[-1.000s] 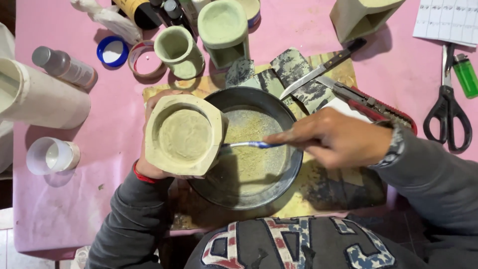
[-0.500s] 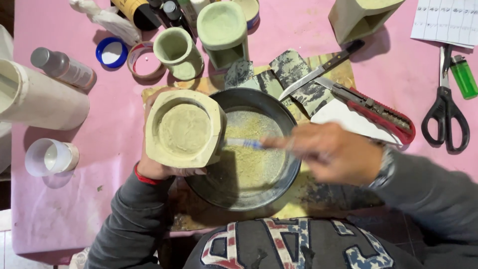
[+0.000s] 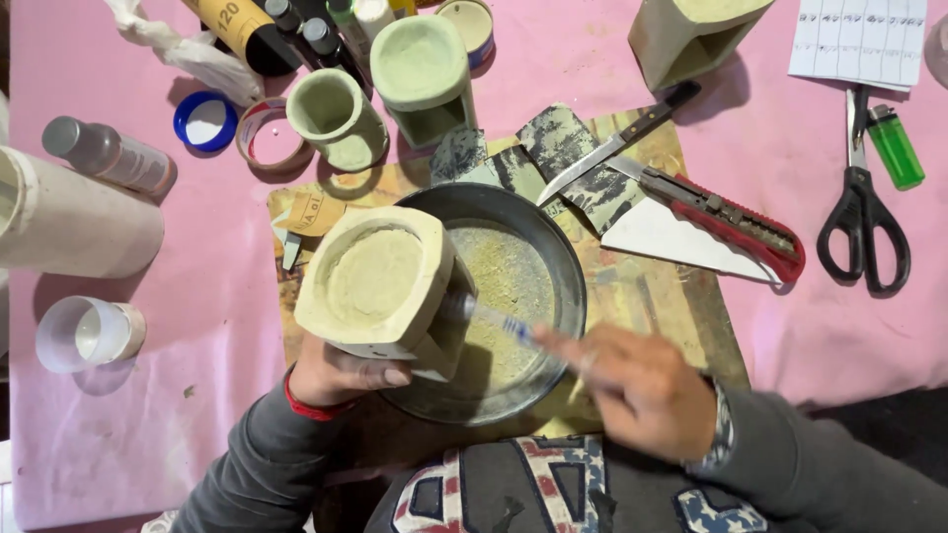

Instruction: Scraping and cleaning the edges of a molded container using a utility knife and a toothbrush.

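My left hand (image 3: 341, 373) grips the pale cement pot (image 3: 380, 281) from below, tilted over the round metal pan (image 3: 563, 266) on the bench (image 3: 148, 444). My right hand (image 3: 642, 385), blurred, pinches a blue-striped brush (image 3: 499, 321) against the pot's side. A red utility knife (image 3: 726, 212) lies further right.
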